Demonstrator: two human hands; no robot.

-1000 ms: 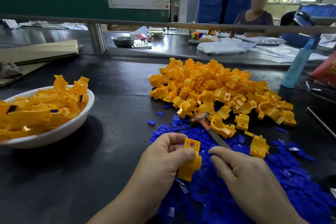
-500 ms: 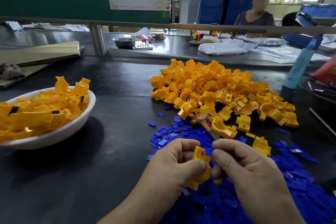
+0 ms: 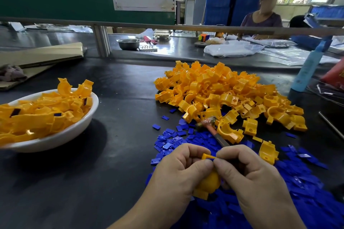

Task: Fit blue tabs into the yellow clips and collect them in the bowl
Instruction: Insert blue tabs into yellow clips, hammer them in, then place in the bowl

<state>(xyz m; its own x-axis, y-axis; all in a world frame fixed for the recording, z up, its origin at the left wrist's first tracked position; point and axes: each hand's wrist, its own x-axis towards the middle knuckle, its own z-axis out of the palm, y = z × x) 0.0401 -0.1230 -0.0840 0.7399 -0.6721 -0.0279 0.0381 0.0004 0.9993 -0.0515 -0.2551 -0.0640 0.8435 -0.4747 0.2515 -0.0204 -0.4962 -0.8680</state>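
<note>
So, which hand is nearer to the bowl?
Left. Both hold one clip; the left hand is right of the bowl, the right hand farther right.

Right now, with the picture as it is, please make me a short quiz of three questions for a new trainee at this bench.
1. True or false: the white bowl already holds yellow clips.
2. What lies on the table at the near edge of the clip pile? A: a small hammer. B: scissors. C: a brush.
3. Fill in: the left hand and the right hand together grip one yellow ____.
Key: 1 true; 2 A; 3 clip.
</note>
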